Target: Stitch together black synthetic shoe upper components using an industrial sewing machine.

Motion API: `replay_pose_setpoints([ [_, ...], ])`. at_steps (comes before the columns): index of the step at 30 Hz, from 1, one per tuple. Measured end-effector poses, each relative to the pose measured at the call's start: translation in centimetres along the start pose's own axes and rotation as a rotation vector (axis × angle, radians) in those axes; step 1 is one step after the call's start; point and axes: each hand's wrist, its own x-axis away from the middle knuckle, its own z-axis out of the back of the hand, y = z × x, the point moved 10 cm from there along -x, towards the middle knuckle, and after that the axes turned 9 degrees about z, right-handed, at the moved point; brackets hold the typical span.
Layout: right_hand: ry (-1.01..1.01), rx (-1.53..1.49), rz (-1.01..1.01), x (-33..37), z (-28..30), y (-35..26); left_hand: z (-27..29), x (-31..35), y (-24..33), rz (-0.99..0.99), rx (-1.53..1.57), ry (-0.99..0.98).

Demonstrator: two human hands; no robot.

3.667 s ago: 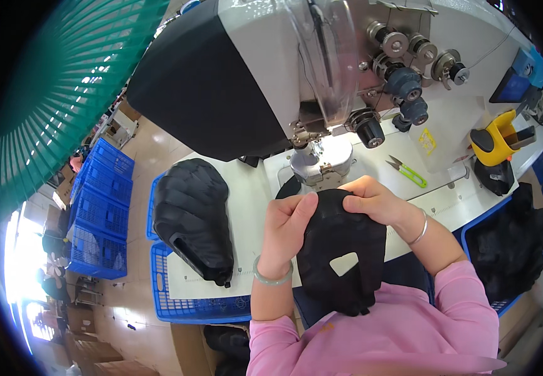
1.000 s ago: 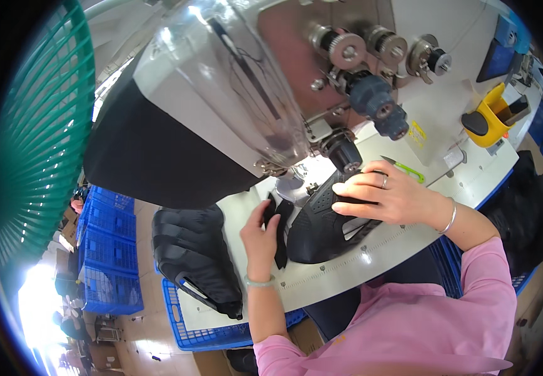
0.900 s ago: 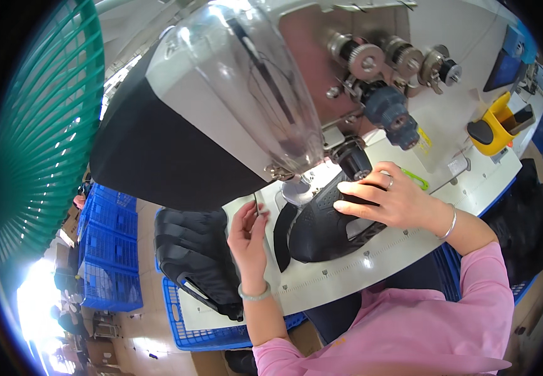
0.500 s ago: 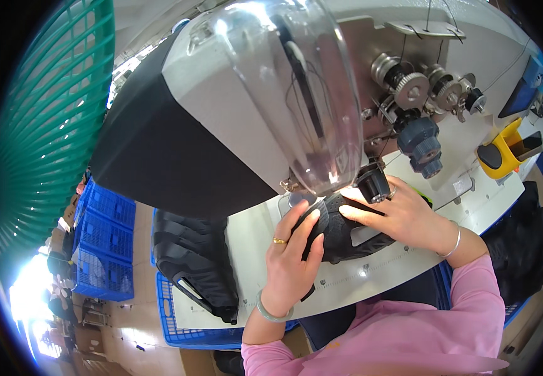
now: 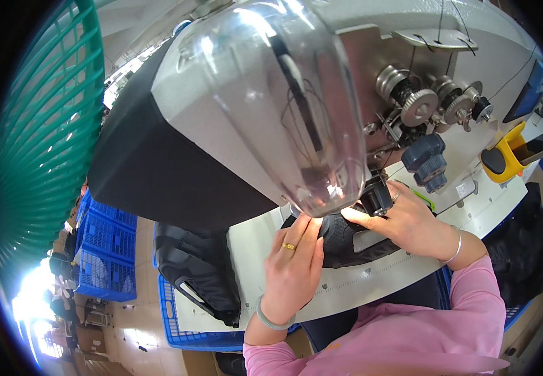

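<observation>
A black shoe upper (image 5: 353, 249) with a grey patch lies on the white work surface beneath a sewing machine's clear guard (image 5: 321, 150). My left hand (image 5: 293, 266), with a gold ring, holds its left end, fingers drawn together and thumb pressed alongside. My right hand (image 5: 409, 219) grips the upper's right part, with the thumb stretched over the top. Some right fingers are hidden behind the machine's black knob (image 5: 376, 195). The machine's lower parts hide where the left fingertips meet the upper. Bright light falls there.
Left of the machine's black cover (image 5: 171, 163) is a green fan guard (image 5: 49, 125). Other black uppers lie at the left (image 5: 196, 269) and right (image 5: 519, 244). Blue crates (image 5: 105, 272) stand on the floor. A yellow holder (image 5: 503, 156) sits at the right.
My left fingers, spread on the upper before, are now closer together and further under the machine. The upper has turned and slid a little. The view has shifted slightly.
</observation>
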Motion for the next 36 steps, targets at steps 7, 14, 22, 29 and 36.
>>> replay_pose_setpoints([
  [7, 0.003, 0.040, -0.017, 0.1, 0.3, 0.2, -0.1, -0.3, 0.4, -0.026, -0.054, 0.028],
  [14, -0.011, -0.019, -0.061, 0.1, 0.2, 0.8, 0.0, -0.6, 0.0, -0.006, -0.040, 0.026],
  [22, -0.009, -0.046, -0.063, 0.3, -0.1, 1.5, -0.2, -1.1, -0.2, -0.005, -0.020, 0.008],
  [29, 0.054, -0.112, -0.055, 0.1, 0.1, 2.5, -0.2, -1.1, 0.2, -0.018, -0.070, 0.044],
  [36, -0.068, 0.031, 0.020, -0.3, -0.7, 1.6, -0.1, -1.0, 0.5, 0.016, -0.146, 0.034],
])
